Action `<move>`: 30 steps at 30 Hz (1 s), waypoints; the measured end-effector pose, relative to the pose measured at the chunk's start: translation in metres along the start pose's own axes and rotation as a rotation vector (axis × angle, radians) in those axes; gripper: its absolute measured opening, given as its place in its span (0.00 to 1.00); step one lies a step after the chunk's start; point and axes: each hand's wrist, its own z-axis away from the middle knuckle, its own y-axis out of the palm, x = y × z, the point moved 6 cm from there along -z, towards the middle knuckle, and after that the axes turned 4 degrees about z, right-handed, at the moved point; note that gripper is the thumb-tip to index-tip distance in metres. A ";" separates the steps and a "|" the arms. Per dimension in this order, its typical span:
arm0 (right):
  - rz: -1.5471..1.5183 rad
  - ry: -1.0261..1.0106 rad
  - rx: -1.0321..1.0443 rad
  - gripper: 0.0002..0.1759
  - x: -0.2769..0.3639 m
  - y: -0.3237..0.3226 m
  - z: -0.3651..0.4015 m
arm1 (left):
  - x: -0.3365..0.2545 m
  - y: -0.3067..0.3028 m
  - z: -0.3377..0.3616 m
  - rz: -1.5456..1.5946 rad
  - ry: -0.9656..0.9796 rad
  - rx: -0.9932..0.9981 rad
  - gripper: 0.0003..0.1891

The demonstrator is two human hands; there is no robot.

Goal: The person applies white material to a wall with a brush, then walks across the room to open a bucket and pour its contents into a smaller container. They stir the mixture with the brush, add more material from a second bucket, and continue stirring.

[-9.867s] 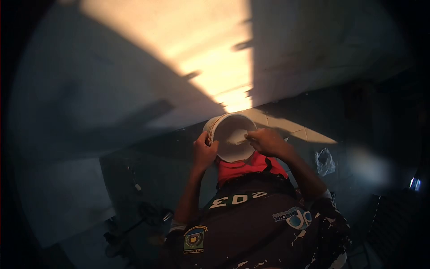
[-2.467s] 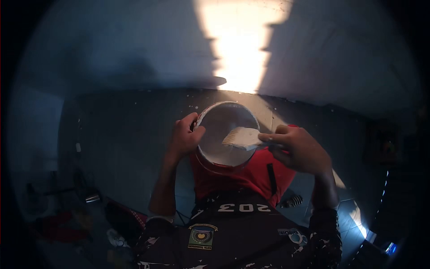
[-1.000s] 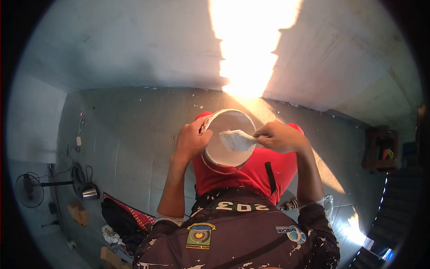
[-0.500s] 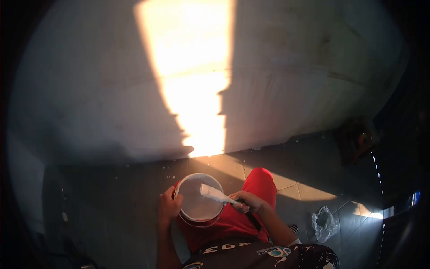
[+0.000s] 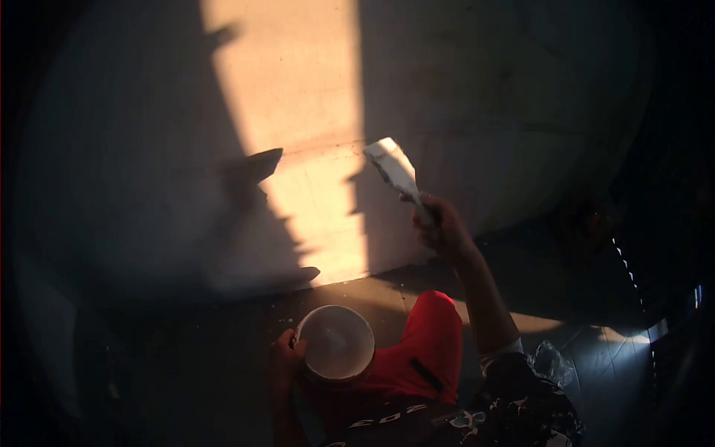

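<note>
My right hand (image 5: 441,226) is closed round the handle of a paintbrush (image 5: 395,165), raised in front of the wall. White paint coats its broad head, which points up and left near the edge of the sunlit strip. My left hand (image 5: 287,350) grips the left side of a round white bucket (image 5: 339,374), its fingers at the rim. The bucket stands between my body and the wall, over my red trousers (image 5: 428,335). Pale, whitish stuff shows inside it.
Ahead rises a pale wall (image 5: 171,179), with a bright strip of sunlight (image 5: 298,82) and dark shadows across it. A clear plastic bag (image 5: 553,365) lies on the grey tiled floor (image 5: 596,372) at right. Dark objects (image 5: 588,223) stand in the shade by the wall.
My right hand has lifted the paintbrush from over the bucket up and right towards the wall. A shadow now falls on the wall at left. My left hand still grips the bucket.
</note>
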 end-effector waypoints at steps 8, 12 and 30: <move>1.048 -0.845 -0.552 0.17 0.219 0.063 -0.091 | 0.002 0.002 0.004 0.022 0.027 -0.028 0.14; 1.798 -0.855 -0.674 0.15 0.207 0.101 -0.114 | 0.004 0.003 0.005 -0.030 0.000 -0.028 0.14; 1.789 -0.816 -0.686 0.12 0.271 0.113 -0.093 | 0.019 0.002 0.002 -0.019 0.034 -0.021 0.14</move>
